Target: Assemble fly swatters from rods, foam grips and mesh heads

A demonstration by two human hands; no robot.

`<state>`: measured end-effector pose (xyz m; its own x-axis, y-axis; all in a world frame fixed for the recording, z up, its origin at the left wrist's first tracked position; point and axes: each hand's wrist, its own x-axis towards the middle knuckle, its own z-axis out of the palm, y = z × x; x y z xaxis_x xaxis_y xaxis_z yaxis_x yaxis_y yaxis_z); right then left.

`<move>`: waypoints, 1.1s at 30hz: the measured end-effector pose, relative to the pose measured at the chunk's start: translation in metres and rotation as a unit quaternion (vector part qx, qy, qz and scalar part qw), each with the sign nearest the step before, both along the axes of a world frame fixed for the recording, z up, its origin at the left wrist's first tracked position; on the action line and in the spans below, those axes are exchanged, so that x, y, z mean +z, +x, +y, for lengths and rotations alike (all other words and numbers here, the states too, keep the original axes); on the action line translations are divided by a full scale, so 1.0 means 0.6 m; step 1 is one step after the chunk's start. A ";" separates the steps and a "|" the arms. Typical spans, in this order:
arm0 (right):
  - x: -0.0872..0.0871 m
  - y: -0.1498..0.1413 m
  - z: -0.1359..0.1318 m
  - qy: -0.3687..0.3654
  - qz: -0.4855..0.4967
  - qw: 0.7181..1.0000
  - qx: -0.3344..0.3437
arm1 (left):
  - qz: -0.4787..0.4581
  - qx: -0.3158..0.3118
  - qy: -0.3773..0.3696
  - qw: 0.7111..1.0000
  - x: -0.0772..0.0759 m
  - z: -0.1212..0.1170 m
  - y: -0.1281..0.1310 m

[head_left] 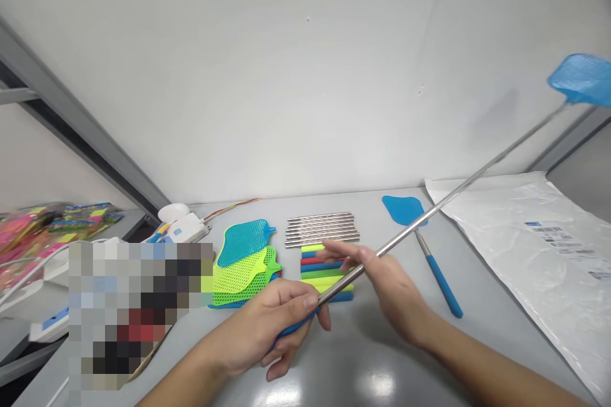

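A fly swatter with a long extended metal rod (429, 211) runs up to the right across the view. Its blue mesh head (580, 79) is cut by the right edge of the view. My left hand (286, 324) is closed around the blue handle at the lower end. My right hand (389, 283) is at the lower part of the rod with its fingers stretched out to the left; whether it touches the rod is hard to see. Behind the hands lie several coloured handle tubes (315, 283) and a row of metal rods (322, 229).
Left of the tubes is a pile of mesh swatter heads (243, 241) in blue, yellow and green. Another swatter (442, 280) with a blue handle lies right of my hands. A white plastic mailer (520, 229) covers the right side. Packaged goods (62, 229) are at far left.
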<state>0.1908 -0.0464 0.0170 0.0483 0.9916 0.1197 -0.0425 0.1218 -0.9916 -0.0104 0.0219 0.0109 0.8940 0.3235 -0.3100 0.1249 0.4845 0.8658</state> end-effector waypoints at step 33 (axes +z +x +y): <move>0.014 0.011 0.002 0.023 0.050 0.998 0.035 | -0.002 -0.001 -0.002 1.000 0.001 0.010 -0.009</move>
<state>0.1971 -0.0454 0.0257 -0.0066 0.9865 0.1638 -0.1518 0.1609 -0.9752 -0.0157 0.0280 0.0113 0.8960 0.3212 -0.3067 0.1215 0.4869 0.8649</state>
